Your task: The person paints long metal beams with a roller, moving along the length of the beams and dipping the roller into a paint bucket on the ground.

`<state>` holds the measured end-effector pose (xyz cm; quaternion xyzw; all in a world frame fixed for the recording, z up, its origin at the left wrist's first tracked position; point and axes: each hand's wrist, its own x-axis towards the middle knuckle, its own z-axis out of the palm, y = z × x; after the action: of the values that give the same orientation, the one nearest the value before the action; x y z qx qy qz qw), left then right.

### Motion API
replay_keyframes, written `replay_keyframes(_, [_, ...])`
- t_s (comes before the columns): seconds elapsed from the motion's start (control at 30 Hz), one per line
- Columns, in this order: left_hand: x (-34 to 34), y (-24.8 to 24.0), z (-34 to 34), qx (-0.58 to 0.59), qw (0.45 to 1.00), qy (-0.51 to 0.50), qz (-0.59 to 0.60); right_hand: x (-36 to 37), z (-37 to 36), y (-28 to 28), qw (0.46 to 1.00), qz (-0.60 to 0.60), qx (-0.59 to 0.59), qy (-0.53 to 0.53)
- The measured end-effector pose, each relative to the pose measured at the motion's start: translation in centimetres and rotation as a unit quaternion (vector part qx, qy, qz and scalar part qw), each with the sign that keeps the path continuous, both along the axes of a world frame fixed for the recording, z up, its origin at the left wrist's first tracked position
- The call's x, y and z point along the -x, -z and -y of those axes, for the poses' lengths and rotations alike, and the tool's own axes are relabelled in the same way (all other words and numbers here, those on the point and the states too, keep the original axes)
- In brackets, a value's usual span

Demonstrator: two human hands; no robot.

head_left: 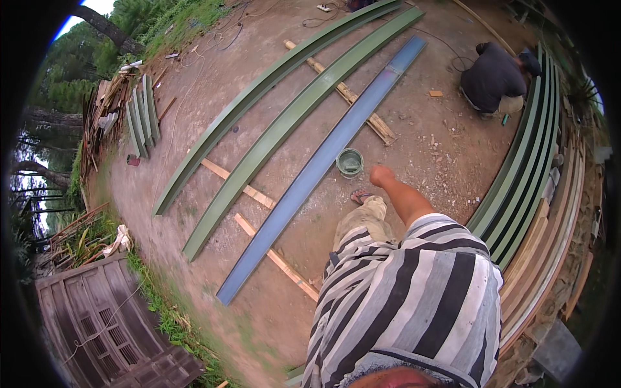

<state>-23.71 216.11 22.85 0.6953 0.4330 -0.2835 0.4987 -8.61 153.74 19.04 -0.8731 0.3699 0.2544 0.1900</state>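
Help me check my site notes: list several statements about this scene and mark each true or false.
1. A round greenish bucket stands right of the long, straight blue beam. True.
2. The blue beam lies between the two long green beams mid-view. False: it lies right of both green beams.
3. The right fingers are inside the bucket. False: the right fingers are outside it, to its right.
4. A person in a dark shirt crouches beside the row of green beams at right. True.
5. A large dark-brown wooden panel with slats is at upper right. False: it is at lower left.
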Motion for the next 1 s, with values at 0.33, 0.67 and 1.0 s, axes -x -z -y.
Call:
replay_keyframes(0.33, [4.2,-0.6,-5.5,-0.001,1.0,-0.01,0.003,1.0,-3.5,0.1,0.994,0.034,-0.009,0.107])
replay_keyframes(0.67, [5.3,-1.0,-7.6,-0.005,1.0,-0.011,-0.015,1.1,-5.1,0.3,0.993,0.054,0.002,0.109])
replay_keyframes(1.0, [5.1,0.3,-7.6,0.006,0.999,-0.002,-0.038,2.1,-4.2,-2.8,0.992,0.055,-0.012,0.111])
